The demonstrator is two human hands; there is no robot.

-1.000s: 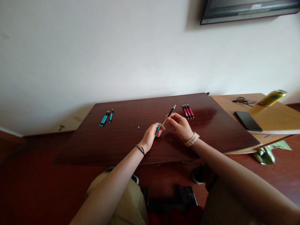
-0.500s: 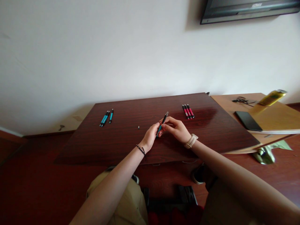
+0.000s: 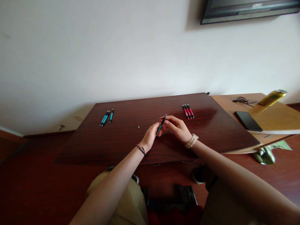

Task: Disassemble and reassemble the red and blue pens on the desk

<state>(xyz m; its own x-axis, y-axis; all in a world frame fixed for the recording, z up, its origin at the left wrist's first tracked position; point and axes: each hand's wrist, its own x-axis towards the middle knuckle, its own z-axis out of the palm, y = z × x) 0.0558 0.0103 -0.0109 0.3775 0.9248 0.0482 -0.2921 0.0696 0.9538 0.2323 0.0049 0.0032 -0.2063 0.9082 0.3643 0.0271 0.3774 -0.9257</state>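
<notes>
Above the dark wooden table I hold a blue-and-black mechanical pencil tilted, its metal tip pointing up and away. My left hand is closed around its lower blue part. My right hand is closed at the pencil's black upper part, thumb and fingers around it. A tiny white-and-dark piece, perhaps a cap or eraser, lies on the table left of my hands. Three blue-and-black pencils lie at the left. A row of several pink-and-black pencils lies at the right.
A lighter wooden desk adjoins on the right, bearing a black phone, a black cable and a yellow can. A screen hangs on the wall. My knees are below the table's front edge.
The pencil's tip has dropped slightly toward me, and my right fingers have shifted a little around it. The pencils on the table have not moved.
</notes>
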